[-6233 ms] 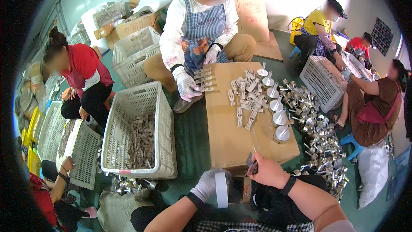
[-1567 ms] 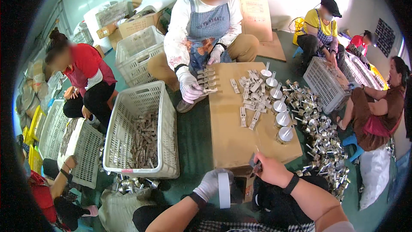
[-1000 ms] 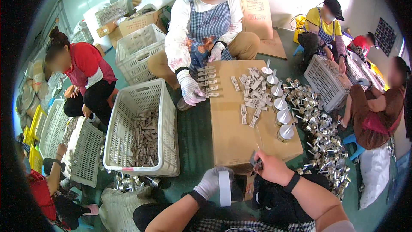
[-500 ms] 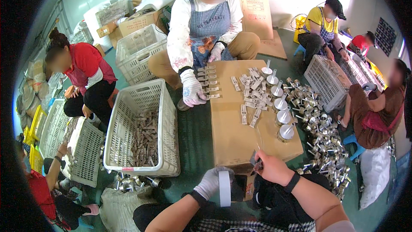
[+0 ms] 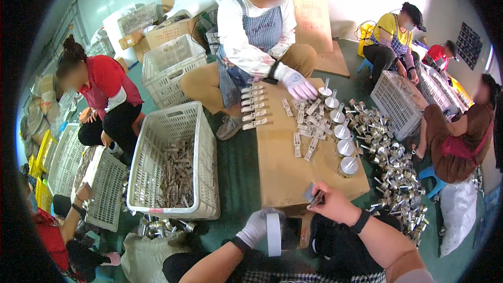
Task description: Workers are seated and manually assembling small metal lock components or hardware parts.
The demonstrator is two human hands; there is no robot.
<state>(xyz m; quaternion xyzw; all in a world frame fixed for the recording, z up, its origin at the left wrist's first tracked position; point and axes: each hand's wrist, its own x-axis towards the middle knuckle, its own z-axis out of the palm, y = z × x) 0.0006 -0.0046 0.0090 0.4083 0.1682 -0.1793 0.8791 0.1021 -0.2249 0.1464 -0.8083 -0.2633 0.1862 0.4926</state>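
My left hand [image 5: 257, 226], in a white glove, is closed round a roll of white tape [image 5: 273, 235] at the front of the cardboard box [image 5: 283, 173]. My bare right hand [image 5: 338, 208] pinches a small flat grey piece [image 5: 309, 191] by the box's near edge; I cannot make out its exact kind. Flat metal clips [image 5: 310, 148] lie in a loose pile on the box, and more clips [image 5: 253, 114] hang in a row over its left edge. Round metal fittings with white discs and stems [image 5: 348, 165] stand along the right edge.
Across the box, a seated co-worker's gloved hand [image 5: 299, 85] reaches over the clips. A white crate [image 5: 207, 178] holding metal pieces stands at left. Many metal fittings [image 5: 401, 183] are heaped on the floor at right. Other people sit beside crates on both sides.
The co-worker's gloved hand has moved from the row of clips on the left edge to the right, above the pile by the discs. My hands have hardly moved.
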